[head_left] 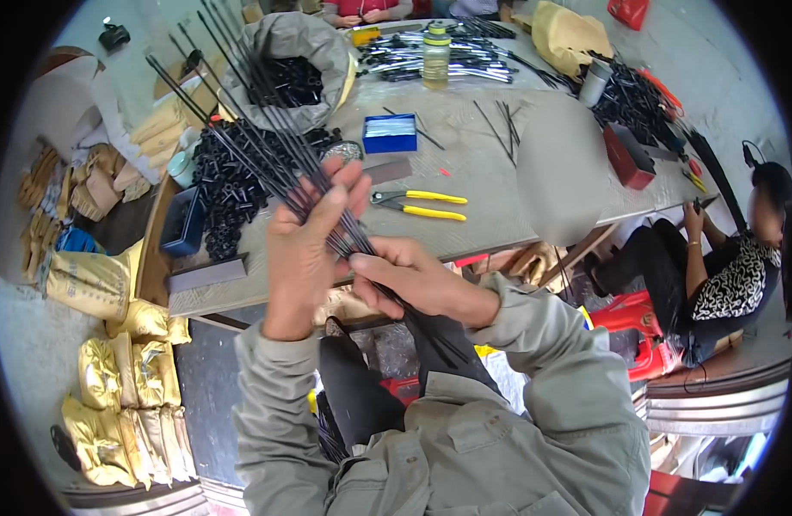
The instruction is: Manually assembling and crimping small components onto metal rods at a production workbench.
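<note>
My left hand [305, 245] is raised in front of me and closed around a bundle of thin black rods [241, 112] that fans out up and to the left over the table. My right hand [413, 279] sits just to its right, fingers pinching the same rods lower down, near where they run toward my lap. Behind the hands lie yellow-handled pliers [422, 204] on the grey table [499, 198], with a heap of small black plastic parts [228, 176] at its left end.
A grey sack of black parts [297, 64], a blue box [389, 133], a clear bottle [436, 56], more rods [447, 60] and a red box [628, 159] stand on the table. Yellow bags [125, 396] lie on the floor left. A person [714, 267] sits at right.
</note>
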Motion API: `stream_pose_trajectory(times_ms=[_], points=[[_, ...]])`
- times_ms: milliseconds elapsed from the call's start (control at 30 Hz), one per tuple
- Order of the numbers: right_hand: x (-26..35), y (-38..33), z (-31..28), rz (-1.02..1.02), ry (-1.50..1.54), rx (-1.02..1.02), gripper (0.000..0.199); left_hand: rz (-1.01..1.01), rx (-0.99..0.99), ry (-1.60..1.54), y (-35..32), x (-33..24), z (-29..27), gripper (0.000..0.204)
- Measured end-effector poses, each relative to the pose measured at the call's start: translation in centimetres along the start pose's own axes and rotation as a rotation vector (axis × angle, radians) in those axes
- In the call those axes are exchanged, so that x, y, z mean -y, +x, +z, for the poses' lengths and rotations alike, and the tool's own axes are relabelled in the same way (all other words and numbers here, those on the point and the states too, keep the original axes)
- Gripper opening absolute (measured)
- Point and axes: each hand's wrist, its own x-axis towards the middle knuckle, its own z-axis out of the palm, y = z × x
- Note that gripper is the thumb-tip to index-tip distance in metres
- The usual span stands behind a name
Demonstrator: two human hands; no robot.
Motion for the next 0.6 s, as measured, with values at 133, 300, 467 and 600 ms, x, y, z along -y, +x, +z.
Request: stream_pose_trajectory(times_ms=[133,300,467,600], points=[[1.3,-0.9,-0.6,-0.018,-0.026,0.015,0.024,-0.272,0.292,1.212,-0.6,-4.4,-3.9,0.046],[2.0,-1.6,3.2,0.078,-0.010,0.163,0.022,0.646,-0.119,1.091,-1.5,-3.6,-4.2,0.043],[2.0,-1.6,4.3,0.124,0.054,0.093,0.023,0.269,0.044,0.798,0.0,-3.1,-4.2,0.019],[2.3,-1.0,4.6,0.125,0.015,-0.003,0.023,0.288,0.088,0.653,1.2,-2.0,-5.7,0.013]])
